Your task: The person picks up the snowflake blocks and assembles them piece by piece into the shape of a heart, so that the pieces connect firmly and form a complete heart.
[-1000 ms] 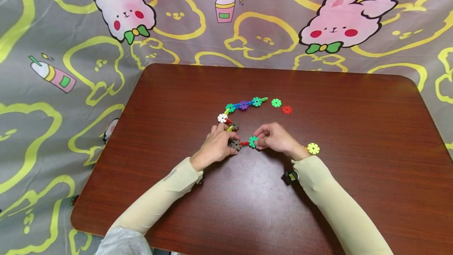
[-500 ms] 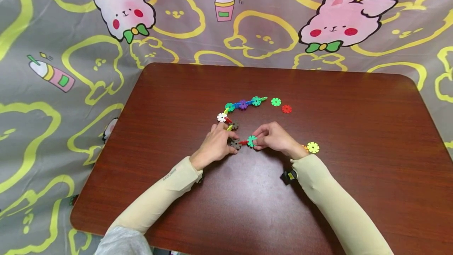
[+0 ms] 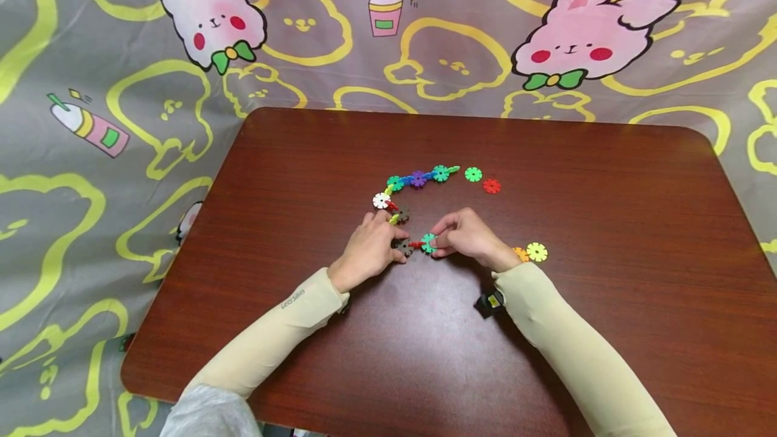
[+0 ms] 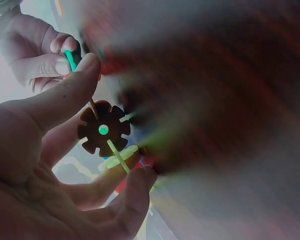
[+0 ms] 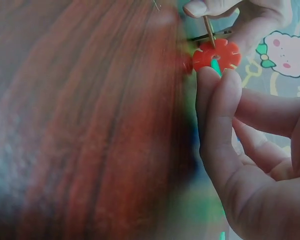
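A curved chain of slotted plastic snowflake discs lies on the table, with a white disc (image 3: pixel 381 201) and a purple disc (image 3: pixel 417 179) along it. At its near end my left hand (image 3: pixel 371 248) grips a dark brown disc (image 4: pixel 90 135), with thumb and fingers on either side. Edge-on to that disc sits a red disc (image 5: pixel 226 56). Between thumb and fingertips my right hand (image 3: pixel 472 238) pinches a green disc (image 3: pixel 428 243), which meets the red one. In the right wrist view the fingertips hide most of the green disc. Yellow-green discs (image 4: pixel 119 158) lie by my left fingers.
Beyond the chain's far end lie a separate light green disc (image 3: pixel 473 174) and a red disc (image 3: pixel 492 186). A yellow disc (image 3: pixel 537 252) and a partly hidden orange disc (image 3: pixel 521 254) lie beside my right wrist. A patterned cloth (image 3: pixel 340 86) hangs behind the table (image 3: pixel 607 221).
My right hand has shifted slightly left with the green disc, nearer to my left hand. More of the orange disc shows by the right wrist. The left hand has stayed nearly still.
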Tool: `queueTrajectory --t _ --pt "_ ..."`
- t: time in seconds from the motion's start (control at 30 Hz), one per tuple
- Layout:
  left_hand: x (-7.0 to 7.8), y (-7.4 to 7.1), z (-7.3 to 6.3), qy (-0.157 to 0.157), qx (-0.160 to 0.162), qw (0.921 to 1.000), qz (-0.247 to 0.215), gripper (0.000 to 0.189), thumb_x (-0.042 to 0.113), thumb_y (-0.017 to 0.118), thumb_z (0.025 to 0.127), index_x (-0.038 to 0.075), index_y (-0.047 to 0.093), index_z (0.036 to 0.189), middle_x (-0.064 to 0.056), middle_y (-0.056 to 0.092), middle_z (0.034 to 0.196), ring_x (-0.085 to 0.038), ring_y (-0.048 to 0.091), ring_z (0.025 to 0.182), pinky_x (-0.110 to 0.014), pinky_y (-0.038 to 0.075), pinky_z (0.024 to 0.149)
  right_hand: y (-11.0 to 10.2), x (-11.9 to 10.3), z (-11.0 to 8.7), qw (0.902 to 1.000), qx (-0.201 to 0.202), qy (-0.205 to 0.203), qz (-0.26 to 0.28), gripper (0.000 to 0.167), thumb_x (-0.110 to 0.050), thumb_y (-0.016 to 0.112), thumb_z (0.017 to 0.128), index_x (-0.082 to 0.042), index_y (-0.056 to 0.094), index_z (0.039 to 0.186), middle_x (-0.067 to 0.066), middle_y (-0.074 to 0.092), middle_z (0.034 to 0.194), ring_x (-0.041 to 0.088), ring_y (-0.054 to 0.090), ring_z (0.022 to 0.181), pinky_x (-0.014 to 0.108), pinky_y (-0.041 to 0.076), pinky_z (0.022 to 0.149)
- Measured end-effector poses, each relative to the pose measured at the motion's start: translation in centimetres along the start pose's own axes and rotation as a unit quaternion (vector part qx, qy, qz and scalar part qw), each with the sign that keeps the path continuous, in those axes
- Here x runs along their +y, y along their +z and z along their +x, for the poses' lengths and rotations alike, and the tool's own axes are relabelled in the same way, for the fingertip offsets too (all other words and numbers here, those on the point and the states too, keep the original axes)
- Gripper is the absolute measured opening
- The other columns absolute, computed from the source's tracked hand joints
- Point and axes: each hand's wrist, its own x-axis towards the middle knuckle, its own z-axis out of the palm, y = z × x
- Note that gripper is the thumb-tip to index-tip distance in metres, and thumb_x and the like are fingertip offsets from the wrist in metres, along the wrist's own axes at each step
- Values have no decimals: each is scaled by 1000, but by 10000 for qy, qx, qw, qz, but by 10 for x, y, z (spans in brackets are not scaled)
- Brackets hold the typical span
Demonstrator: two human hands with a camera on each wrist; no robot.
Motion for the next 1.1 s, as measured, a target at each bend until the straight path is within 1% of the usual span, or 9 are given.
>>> queueTrajectory --t 0.3,0.6,0.7,0.8,0.87,0.9,0.97,1.0,1.1 --pt "-2 1 0 -147 -54 9998 -101 39 28 83 75 20 74 112 -9 59 113 -27 48 94 -38 47 75 0 1 0 9999 50 11 -92 22 7 64 84 13 64 105 13 72 81 17 71 68 34 59 69" --pt "-3 2 -1 -271 -97 9993 -246 39 27 83 76 19 73 113 -11 55 122 -29 48 103 -41 48 80 2 0 -2 9994 42 -83 -321 25 1 69 83 11 66 105 10 71 79 13 68 61 32 59 64" --pt "-3 1 -2 -301 -111 9992 -257 39 26 82 76 19 72 113 -12 54 123 -30 48 104 -42 48 80 -1 -1 -2 9984 115 -129 -536 27 -3 71 83 9 66 107 9 71 79 13 67 60 32 59 63" --pt "-3 1 -2 -309 -142 9990 -285 39 26 82 77 19 72 113 -12 53 125 -30 48 106 -44 48 81 -9 -3 -2 9942 327 -314 -976 30 -11 74 83 5 68 107 9 70 76 13 65 59 30 57 60" --pt "-3 1 -2 -315 -156 9989 -296 39 26 82 77 19 72 114 -12 53 127 -31 47 107 -45 47 82 -17 -5 -2 9866 583 -489 -1442 30 -17 75 84 1 68 107 8 69 75 14 63 59 28 55 59" --pt "-4 1 -2 -328 -171 9988 -311 39 26 81 77 19 71 114 -12 52 128 -31 47 109 -45 46 83 -22 -6 -2 9794 748 -607 -1773 30 -19 75 84 0 69 106 8 68 75 15 63 61 27 53 59" --pt "-5 0 -3 -353 -152 9987 -338 39 25 82 77 18 71 114 -13 52 130 -32 46 111 -46 45 85 -32 -9 -3 9602 1083 -826 -2437 29 -21 75 83 -2 69 104 10 69 77 18 63 65 29 50 62" --pt "-6 0 -3 -371 -141 9986 -349 39 24 82 77 19 71 114 -13 51 131 -32 45 112 -46 44 86 -37 -10 -3 9474 1263 -928 -2792 29 -21 74 83 -2 70 104 11 69 80 21 64 71 31 50 66" --pt "-7 -1 -4 -423 -136 9982 -403 40 23 82 77 18 71 114 -13 50 135 -33 43 116 -48 43 89 -50 -13 -3 9141 1688 -1027 -3540 32 -20 72 84 0 68 108 19 66 100 32 61 94 42 48 81"
